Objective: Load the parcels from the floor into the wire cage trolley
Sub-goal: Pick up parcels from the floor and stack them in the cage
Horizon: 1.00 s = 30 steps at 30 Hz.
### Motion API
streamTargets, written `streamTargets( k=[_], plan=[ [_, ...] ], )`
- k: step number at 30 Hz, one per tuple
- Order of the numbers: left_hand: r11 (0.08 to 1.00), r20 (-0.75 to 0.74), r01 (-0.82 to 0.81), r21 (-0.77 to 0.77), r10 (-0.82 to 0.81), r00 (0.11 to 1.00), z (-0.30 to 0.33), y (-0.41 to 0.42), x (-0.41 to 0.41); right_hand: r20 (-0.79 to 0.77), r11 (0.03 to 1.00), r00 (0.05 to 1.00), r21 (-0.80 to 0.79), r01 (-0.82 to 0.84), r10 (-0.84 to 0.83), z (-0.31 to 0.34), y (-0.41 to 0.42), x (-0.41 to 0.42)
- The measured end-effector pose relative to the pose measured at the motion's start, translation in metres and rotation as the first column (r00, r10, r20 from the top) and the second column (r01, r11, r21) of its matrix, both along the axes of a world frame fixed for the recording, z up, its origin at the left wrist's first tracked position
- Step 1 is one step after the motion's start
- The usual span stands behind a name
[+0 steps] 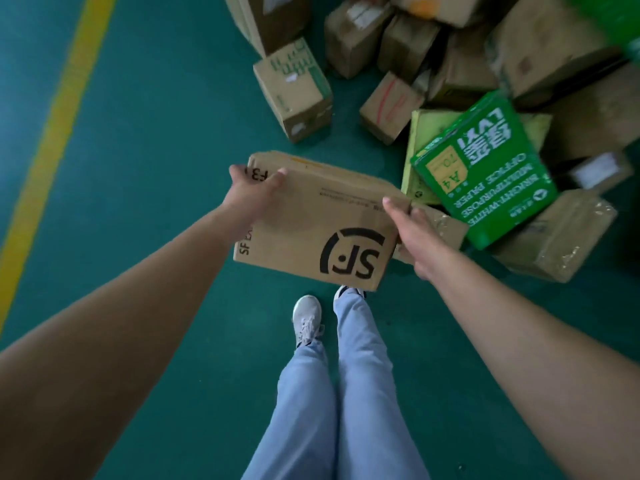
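Here the flat brown cardboard parcel with the black SF logo (322,223) is held in the air above the green floor (166,168), left hand (254,190) and right hand (412,233) gripping opposite ends. It seems stiff and probably light; holding both ends suits it. Behind lies a pile of brown boxes (433,57). The trolley is not visible.

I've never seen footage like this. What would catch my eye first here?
Probably the brown SF box in the centre, held up off the green floor by the left hand and right hand at its two ends. Next, the bright green A4 paper box lying tilted on the heap of cardboard parcels at upper right, and the yellow line running down the floor on the left.
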<state>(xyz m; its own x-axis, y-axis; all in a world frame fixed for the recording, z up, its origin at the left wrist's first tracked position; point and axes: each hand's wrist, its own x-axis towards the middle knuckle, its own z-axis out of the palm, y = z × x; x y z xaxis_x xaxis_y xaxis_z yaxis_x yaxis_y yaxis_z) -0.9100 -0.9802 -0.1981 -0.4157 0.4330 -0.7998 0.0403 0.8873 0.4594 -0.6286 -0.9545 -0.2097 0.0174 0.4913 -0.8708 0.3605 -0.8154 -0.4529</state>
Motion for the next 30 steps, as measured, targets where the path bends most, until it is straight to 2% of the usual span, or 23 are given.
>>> streamTargets(
  k=[4,7,10,13,17,22,26,30],
  plan=[
    [0.995,-0.061,0.065,0.069,-0.061,0.996,0.117,-0.029,0.033,0.002,0.984,0.987,0.079,0.158,-0.159,0.113,-0.046,0.027],
    [0.985,-0.107,0.127,0.117,-0.114,0.988,0.202,-0.047,0.063,-0.018,0.941,0.952,0.15,0.305,-0.306,0.195,-0.084,0.052],
    [0.973,-0.145,0.194,0.126,-0.175,0.974,0.274,-0.057,0.1,-0.03,0.907,0.922,0.17,0.385,-0.386,0.267,-0.117,0.087],
    [0.946,-0.104,0.279,0.165,-0.264,0.959,0.327,-0.066,0.15,-0.028,0.857,0.88,0.217,0.468,-0.473,0.326,-0.151,0.132],
    [0.902,-0.015,0.367,0.227,-0.374,0.927,0.363,-0.077,0.222,-0.023,0.775,0.809,0.275,0.57,-0.587,0.372,-0.198,0.199],
    [0.839,0.034,0.431,0.334,-0.467,0.883,0.392,-0.085,0.34,0.016,0.664,0.695,0.315,0.678,-0.719,0.396,-0.24,0.295],
    [0.787,0.026,0.463,0.407,-0.517,0.856,0.401,-0.094,0.44,0.014,0.583,0.613,0.325,0.744,-0.79,0.403,-0.266,0.379],
    [0.741,0.018,0.484,0.465,-0.555,0.832,0.417,-0.102,0.54,0.007,0.53,0.569,0.371,0.762,-0.822,0.413,-0.277,0.47]
  ],
)
